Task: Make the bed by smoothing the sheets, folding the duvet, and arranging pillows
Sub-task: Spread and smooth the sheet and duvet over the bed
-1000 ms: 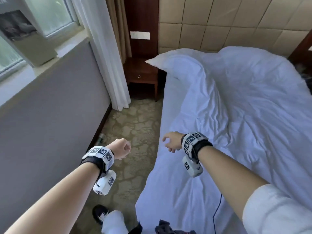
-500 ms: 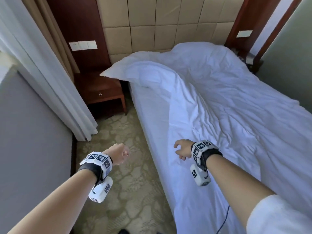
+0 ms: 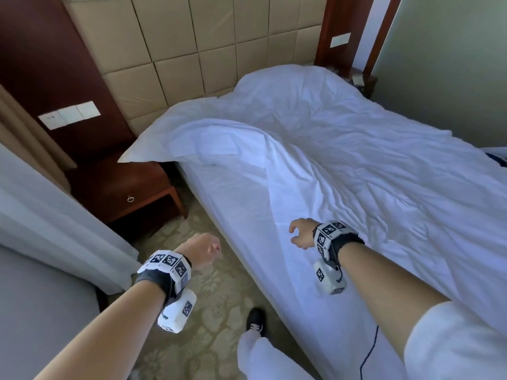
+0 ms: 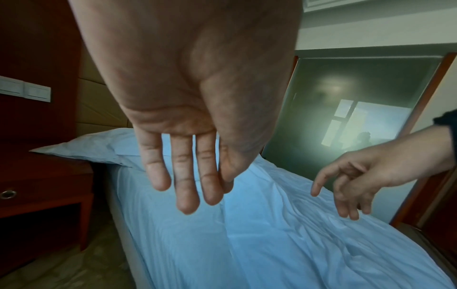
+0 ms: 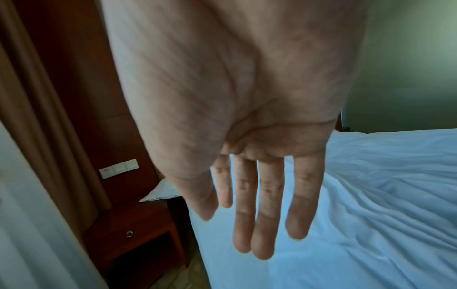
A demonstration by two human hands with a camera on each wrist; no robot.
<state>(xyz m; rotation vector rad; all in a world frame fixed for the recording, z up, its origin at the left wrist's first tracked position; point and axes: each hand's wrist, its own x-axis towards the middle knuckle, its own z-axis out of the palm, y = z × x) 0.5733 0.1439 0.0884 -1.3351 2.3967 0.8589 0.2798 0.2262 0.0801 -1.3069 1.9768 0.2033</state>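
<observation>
A crumpled white duvet [image 3: 370, 165] covers most of the bed, and its near edge is turned back off the bare sheet [image 3: 241, 204]. A white pillow [image 3: 153, 144] lies at the head, with one corner hanging over the nightstand; it also shows as the pillow [image 4: 99, 146]. My left hand [image 3: 205, 250] hangs over the carpet beside the bed, holding nothing, with straight fingers [image 4: 185, 185] in the wrist view. My right hand [image 3: 300, 233] hovers above the sheet near the duvet's edge, empty, fingers [image 5: 264, 215] extended.
A dark wooden nightstand [image 3: 123, 193] stands at the bed's head on the left. White curtain [image 3: 55, 229] and a grey panel [image 3: 41, 311] close the left side. Patterned carpet [image 3: 214, 311] forms a narrow aisle where my leg and black shoe [image 3: 255, 319] stand. A padded headboard [image 3: 205, 45] backs the bed.
My view has swung right and moved toward the head of the bed. Both hands stay empty, and the right one has moved forward over the sheet.
</observation>
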